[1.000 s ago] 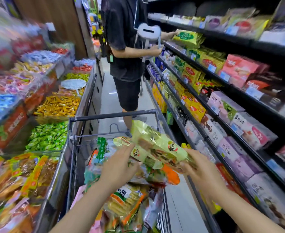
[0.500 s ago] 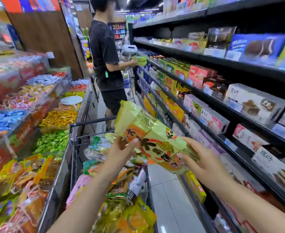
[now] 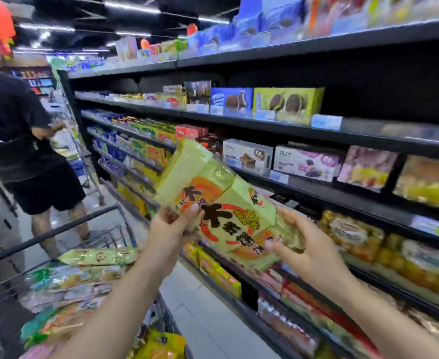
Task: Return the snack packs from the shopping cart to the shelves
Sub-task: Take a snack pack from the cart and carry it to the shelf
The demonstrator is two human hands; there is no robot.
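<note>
Head view: green snack packs (image 3: 221, 203) held up between shopping cart (image 3: 57, 230) and shelves (image 3: 342, 137).

Left hand (image 3: 170, 229) pinching the lower left edge, thumb across the printed front; right hand (image 3: 309, 244) curled round the right end from beneath. Packs tilted, raised above the cart, near the shelf fronts but not yet resting on any. Best done by keeping both grips firm, levelling the packs, finding the matching row, then sliding in flat without knocking neighbouring boxes (image 3: 306, 161). More packs remaining in the cart.
</note>
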